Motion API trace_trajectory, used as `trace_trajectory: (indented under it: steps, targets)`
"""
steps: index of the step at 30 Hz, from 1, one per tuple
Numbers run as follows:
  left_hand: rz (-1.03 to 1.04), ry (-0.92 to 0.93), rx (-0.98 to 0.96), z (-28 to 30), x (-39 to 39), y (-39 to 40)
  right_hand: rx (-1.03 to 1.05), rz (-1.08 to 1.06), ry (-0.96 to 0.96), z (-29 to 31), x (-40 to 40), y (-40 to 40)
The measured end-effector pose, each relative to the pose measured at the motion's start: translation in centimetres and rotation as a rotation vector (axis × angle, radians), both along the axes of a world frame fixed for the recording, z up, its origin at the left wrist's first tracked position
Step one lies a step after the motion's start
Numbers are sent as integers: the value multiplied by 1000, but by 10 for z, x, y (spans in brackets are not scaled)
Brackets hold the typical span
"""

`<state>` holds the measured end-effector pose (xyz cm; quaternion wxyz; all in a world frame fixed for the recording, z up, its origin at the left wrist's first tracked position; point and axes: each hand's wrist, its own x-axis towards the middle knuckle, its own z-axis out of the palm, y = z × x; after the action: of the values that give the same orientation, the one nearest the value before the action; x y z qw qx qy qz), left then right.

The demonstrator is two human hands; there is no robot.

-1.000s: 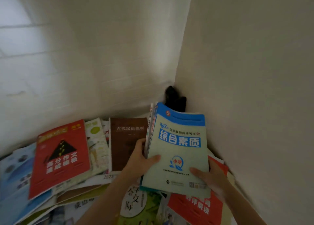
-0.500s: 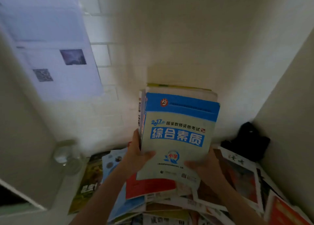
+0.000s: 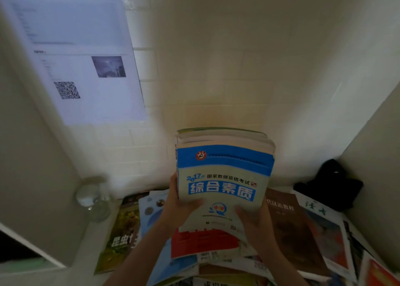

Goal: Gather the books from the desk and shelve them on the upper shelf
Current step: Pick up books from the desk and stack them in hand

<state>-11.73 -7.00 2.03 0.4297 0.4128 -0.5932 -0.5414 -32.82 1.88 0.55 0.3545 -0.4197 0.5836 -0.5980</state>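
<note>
Now that the stack of books has risen off the counter, your left hand and right hand grasp its lower corners, loose books beneath your fingers; the shelf comes next.

The held book reads "2017", "国家教师资格考试" and, large, "综合素质", with "小学" in a round mark below. The green book at near left shows "昆虫". The sheet on the far left wall carries a QR code; its print is too blurred to read.
</note>
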Motion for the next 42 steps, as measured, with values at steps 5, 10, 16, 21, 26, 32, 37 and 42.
trace_trajectory:
  steps: [5, 10, 16, 21, 26, 32, 37, 42]
  targets:
    - [-6, -67, 45, -4, 3, 1, 75, 45, 62, -6, -8, 3]
    - [106, 5, 93, -10, -6, 11, 62, 1, 93, -5, -4, 5]
    - [155, 55, 85, 35, 29, 41, 2, 76, 145, 33, 15, 15]
    - [366, 13, -136, 104, 105, 94, -153, 248, 191, 94, 76, 27]
    - [613, -46, -343, 179, 187, 171, -311, 543, 222, 166, 155, 47]
    - [851, -35, -587, 284, 241, 248, -579, 696, 218, 271, 226, 65]
    - [931, -23, -784, 383, 277, 258, -818, 739, 226, 374, 272, 57]
    - [927, 52, -887, 471, 319, 213, -947, 738, 303, 489, 316, 3]
